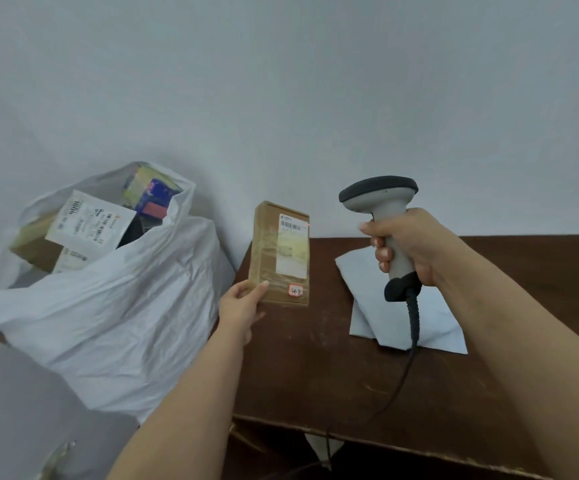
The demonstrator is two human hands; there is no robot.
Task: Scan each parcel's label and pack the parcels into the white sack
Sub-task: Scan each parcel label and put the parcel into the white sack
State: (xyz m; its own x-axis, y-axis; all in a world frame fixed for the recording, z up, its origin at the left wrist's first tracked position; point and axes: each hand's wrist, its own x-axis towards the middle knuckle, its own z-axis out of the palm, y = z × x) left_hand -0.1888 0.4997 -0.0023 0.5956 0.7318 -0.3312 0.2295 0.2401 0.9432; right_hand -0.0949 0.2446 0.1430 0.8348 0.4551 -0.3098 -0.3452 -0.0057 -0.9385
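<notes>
Hands: left hand [243, 303] pinches the bottom corner of a taped cardboard box [278, 252], upright above the table [315, 375]; right hand [409, 247] wraps the scanner [381, 216] handle, aimed at its label [293, 245]. Box looks stiff and light, its tape probably slick, best held by opposite edges. Sack [118, 306] stands open just left, already holding parcels.

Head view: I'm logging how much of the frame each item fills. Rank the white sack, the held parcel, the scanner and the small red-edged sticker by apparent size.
1. White sack, by far the largest.
2. Parcel and scanner: they look alike in extent, so I won't rank them.
3. Sticker, the smallest.
</notes>
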